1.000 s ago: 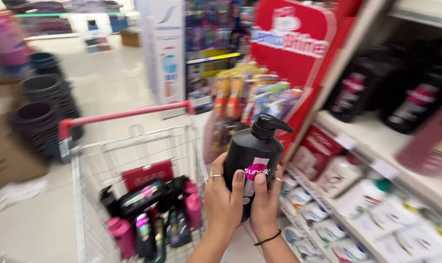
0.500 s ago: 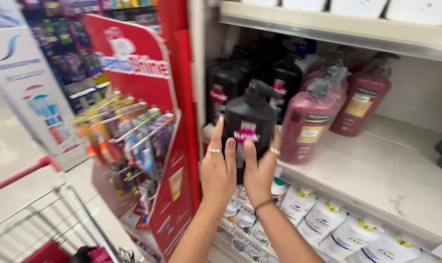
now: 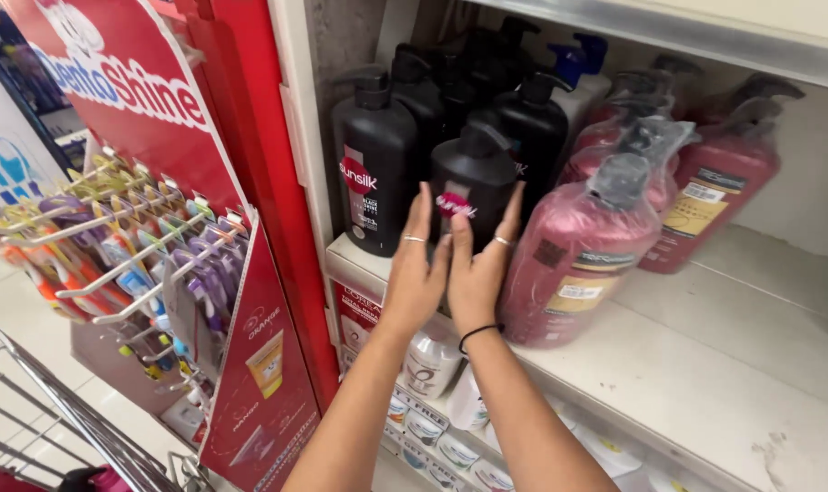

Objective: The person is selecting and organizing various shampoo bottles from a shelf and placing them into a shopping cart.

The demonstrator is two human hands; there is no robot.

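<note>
Head view: both hands cup a black pump bottle (image 3: 471, 187) at the shelf (image 3: 705, 364) front. Left hand (image 3: 416, 273) has fingers extended, close together, flat on the bottle's left side; right hand (image 3: 479, 273) mirrors it on the right, fingers slightly spread. The bottle stands upright between the fingertips, base apparently on the shelf, black bottles (image 3: 375, 164) just left, pink bottles (image 3: 573, 246) just right. Placement looks nearly done; release left.
</note>
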